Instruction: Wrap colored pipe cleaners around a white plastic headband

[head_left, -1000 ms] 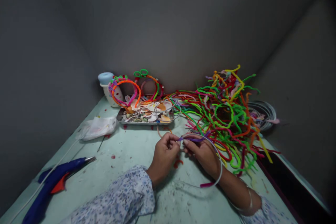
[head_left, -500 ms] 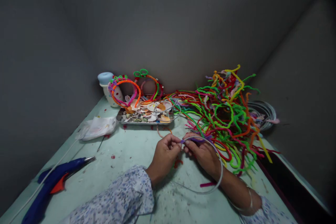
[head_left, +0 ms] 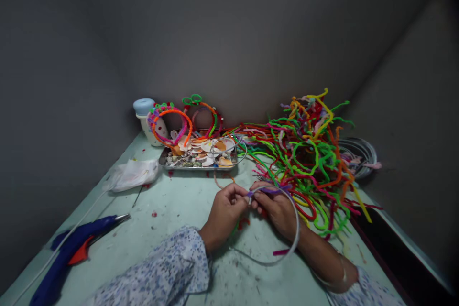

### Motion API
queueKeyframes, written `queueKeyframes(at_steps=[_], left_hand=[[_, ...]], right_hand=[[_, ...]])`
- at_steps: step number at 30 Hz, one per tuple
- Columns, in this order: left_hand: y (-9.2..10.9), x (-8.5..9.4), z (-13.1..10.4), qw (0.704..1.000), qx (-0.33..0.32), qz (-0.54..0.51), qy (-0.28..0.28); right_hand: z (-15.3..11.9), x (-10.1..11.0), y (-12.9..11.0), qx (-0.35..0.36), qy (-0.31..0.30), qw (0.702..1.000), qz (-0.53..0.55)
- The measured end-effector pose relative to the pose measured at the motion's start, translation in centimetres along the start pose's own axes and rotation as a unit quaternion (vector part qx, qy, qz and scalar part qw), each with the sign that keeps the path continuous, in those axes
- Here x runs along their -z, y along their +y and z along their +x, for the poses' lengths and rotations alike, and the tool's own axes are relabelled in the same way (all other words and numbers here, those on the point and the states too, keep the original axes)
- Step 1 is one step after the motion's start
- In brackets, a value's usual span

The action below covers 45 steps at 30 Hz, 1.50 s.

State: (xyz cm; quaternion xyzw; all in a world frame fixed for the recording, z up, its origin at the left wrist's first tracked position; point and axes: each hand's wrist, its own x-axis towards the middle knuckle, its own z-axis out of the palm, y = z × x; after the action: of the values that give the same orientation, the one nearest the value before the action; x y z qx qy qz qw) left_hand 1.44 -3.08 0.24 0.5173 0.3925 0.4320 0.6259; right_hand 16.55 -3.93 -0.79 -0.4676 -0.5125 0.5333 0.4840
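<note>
Since a second ago both hands have edged slightly toward the pile and the plain headband's loop has swung lower and nearer the body. Left hand (head_left: 224, 213) pinches the end of a purple pipe cleaner (head_left: 267, 191) against the grey headband (head_left: 294, 236) — fingers narrow, closed on it. Right hand (head_left: 276, 210) grips the same spot from the other side, fingertips closed on band and cleaner, the hoop curving round its wrist. All this sits over the pale green table (head_left: 172, 210), just beside the tangled pile of pipe cleaners (head_left: 308, 153). Farther back lie a metal tray (head_left: 199, 165), finished headbands (head_left: 172, 124) and a jar (head_left: 145, 117) — at left, a blue glue gun (head_left: 77, 244)
</note>
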Motion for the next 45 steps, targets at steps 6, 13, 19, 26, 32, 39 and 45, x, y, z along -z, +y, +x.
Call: queueKeyframes(at_steps=[6,13,19,26,32,39,45], left_hand=[[-0.3,0.2,0.1,0.997,-0.030,0.051,0.048],[-0.3,0.7,0.2,0.991,-0.070,0.099,0.061],[-0.6,1.0,0.3,0.983,-0.095,0.154,0.044],[-0.7,1.3,0.4,0.974,-0.119,0.186,0.050],[-0.8,1.2,0.4,0.971,-0.115,0.204,0.037],[-0.9,1.4,0.4,0.966,-0.127,0.222,0.038],[-0.9,1.4,0.4,0.970,-0.114,0.210,0.032]], right_hand=[[0.4,0.0,1.0,-0.051,0.020,0.997,0.052],[0.8,0.7,0.6,-0.098,0.003,0.981,0.167],[0.5,1.4,0.0,-0.123,-0.052,0.972,0.194],[0.5,1.6,-0.1,-0.126,-0.082,0.973,0.175],[0.7,1.5,0.0,-0.133,-0.084,0.974,0.160],[0.8,1.4,0.4,-0.129,-0.079,0.978,0.143],[0.7,1.4,0.5,-0.127,-0.076,0.979,0.140]])
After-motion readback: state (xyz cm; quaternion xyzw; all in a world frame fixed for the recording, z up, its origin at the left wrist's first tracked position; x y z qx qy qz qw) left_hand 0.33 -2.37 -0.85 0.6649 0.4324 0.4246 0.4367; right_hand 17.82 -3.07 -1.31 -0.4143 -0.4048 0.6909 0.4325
